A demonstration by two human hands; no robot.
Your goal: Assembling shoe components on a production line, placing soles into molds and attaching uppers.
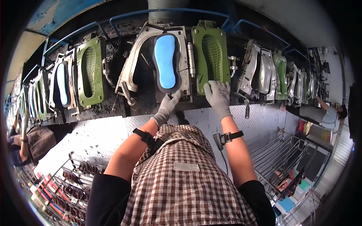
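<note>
A light blue foot-shaped piece (pixel 165 60) lies on a dark sole (pixel 177 78) in an opened metal mould (pixel 128 62) straight ahead. My left hand (pixel 166 107), in a grey glove, is at the sole's near end. Its thumb and fingers close around a small dark bit that I cannot make out. To the right stands a green mould half (pixel 212 54) with a ribbed, sole-shaped hollow. My gloved right hand (pixel 218 97) grips its near edge, fingers bent over the rim.
More opened moulds line the curved bench on both sides, such as a green one (pixel 90 71) and a silver one (pixel 264 71). A metal rack (pixel 279 158) stands at lower right, and a rack of dark shoes or sandals (pixel 75 179) at lower left. Co-workers (pixel 332 116) are at both ends.
</note>
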